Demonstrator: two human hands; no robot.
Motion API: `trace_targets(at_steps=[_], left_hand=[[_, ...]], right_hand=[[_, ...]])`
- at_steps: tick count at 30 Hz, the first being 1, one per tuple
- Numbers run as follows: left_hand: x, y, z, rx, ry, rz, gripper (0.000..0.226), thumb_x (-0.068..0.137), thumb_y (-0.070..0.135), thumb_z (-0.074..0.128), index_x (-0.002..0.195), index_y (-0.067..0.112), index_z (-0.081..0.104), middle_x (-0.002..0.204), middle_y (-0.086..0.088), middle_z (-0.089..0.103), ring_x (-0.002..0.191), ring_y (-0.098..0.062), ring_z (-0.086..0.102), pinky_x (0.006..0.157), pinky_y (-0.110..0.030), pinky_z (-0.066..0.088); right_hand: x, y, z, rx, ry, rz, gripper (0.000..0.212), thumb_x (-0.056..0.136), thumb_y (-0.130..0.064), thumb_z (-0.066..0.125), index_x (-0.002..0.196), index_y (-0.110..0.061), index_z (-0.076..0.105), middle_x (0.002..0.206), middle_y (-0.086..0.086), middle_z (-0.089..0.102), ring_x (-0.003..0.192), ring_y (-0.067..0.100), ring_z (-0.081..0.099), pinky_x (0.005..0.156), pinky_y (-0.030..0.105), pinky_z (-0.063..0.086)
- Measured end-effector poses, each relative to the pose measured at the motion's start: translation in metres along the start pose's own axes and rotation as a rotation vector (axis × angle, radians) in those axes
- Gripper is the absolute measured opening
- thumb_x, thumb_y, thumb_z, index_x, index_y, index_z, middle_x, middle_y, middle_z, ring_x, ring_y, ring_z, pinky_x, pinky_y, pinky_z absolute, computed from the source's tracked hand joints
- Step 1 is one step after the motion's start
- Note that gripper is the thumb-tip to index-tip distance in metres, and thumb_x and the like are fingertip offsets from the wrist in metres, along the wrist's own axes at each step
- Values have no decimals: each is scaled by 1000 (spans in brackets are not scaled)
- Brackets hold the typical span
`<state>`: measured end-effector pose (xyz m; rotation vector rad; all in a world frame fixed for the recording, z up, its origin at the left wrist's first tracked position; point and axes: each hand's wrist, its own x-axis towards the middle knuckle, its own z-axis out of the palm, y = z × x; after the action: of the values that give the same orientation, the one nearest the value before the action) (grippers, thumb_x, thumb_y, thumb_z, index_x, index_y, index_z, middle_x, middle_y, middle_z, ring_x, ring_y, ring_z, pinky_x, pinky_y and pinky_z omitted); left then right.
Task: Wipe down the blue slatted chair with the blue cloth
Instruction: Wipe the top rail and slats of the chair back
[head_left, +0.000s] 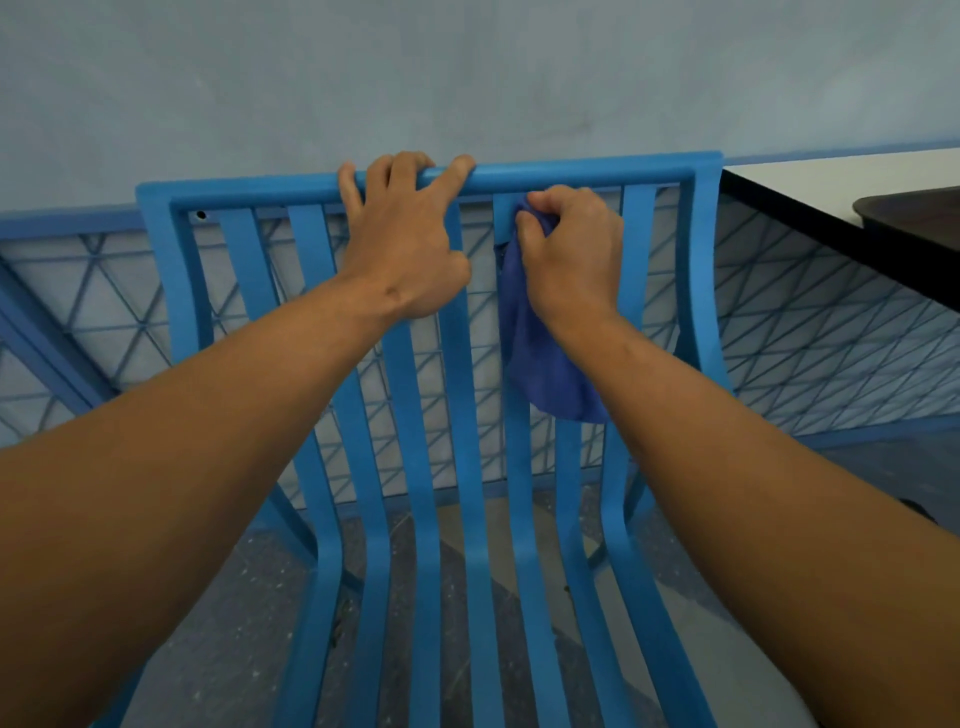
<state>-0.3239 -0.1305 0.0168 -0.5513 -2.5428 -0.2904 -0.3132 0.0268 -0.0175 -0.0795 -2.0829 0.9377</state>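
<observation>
A pale blue-grey plastered wall (467, 67) fills the upper view, edged below by a darker blue band (67, 221). Beneath the band runs a blue lattice fence (810, 332) of crossed triangles over a light backing. At the right stands a white table (810, 182) with a black edge, bearing a dark tray (914, 213). The floor (249, 623) is grey speckled terrazzo. The light is dim and even.
</observation>
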Motion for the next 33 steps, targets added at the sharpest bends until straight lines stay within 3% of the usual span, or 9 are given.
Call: trace_targets(at_steps=[5, 10, 14, 16, 19, 23, 27, 30, 33], left_hand=[[3, -6, 0, 17, -21, 16, 86, 75, 21, 60, 154, 35, 30, 152, -9, 34, 144, -30, 25, 122, -59, 1], [2, -25, -12, -71, -50, 114, 87, 72, 14, 60, 154, 28, 36, 154, 1, 40, 144, -24, 34, 123, -48, 10], [1, -67, -32, -152, -96, 207, 72, 81, 1, 60, 150, 14, 43, 152, -8, 47, 140, -28, 43, 120, -41, 29], [-4, -91, -40, -98, -71, 162, 67, 85, 2, 62, 149, 12, 45, 149, -12, 49, 136, -32, 45, 117, -42, 32], [-15, -128, -49, -35, -37, 56, 62, 87, 15, 63, 147, 12, 47, 142, -18, 54, 129, -38, 49, 113, -45, 33], [-32, -162, -47, 117, -44, 28, 73, 87, 43, 55, 154, 23, 35, 143, -21, 47, 130, -42, 40, 115, -53, 24], [-42, -171, -43, 167, -20, -75, 77, 92, 42, 65, 157, 35, 24, 152, -15, 32, 143, -43, 21, 116, -64, 13], [-41, -169, -42, 63, 13, -45, 75, 93, 32, 68, 157, 28, 30, 145, -19, 34, 137, -41, 25, 118, -50, 18], [-38, -173, -46, -5, -7, -43, 71, 94, 27, 66, 156, 29, 32, 143, -19, 36, 136, -40, 27, 119, -44, 21]], right_hand=[[-28, 14, 4, -16, -39, -33, 16, 98, -25, 61, 104, -16, 73, 95, 2, 59, 82, 7, 50, 71, 20, 36], [-39, 24, -14, -129, -204, 20, 16, 97, -26, 60, 94, -19, 74, 90, -2, 71, 85, 14, 63, 68, 28, 44], [-29, 1, -20, 57, -101, 50, 20, 94, -26, 65, 112, -19, 69, 105, -3, 73, 100, 13, 66, 88, 29, 52], [-16, -16, -18, 135, -37, -21, 16, 91, -23, 66, 106, -18, 69, 98, -6, 72, 94, 12, 65, 86, 30, 51], [6, -43, -4, 124, -13, -94, 11, 88, -23, 66, 95, -20, 73, 93, -4, 69, 89, 12, 62, 81, 24, 47], [12, -59, 20, 2, -64, -116, 20, 92, -29, 64, 105, -23, 78, 107, 5, 66, 99, 19, 63, 87, 27, 44], [6, -77, 39, 11, -69, -96, 19, 93, -31, 66, 107, -25, 78, 111, 3, 66, 101, 17, 65, 82, 22, 43], [1, -93, 55, 44, -78, -104, 18, 91, -32, 66, 102, -26, 79, 103, -1, 71, 94, 13, 67, 77, 20, 43], [-5, -103, 71, 190, -94, -6, 8, 83, -27, 73, 86, -20, 76, 76, -10, 68, 76, 9, 65, 72, 22, 48]])
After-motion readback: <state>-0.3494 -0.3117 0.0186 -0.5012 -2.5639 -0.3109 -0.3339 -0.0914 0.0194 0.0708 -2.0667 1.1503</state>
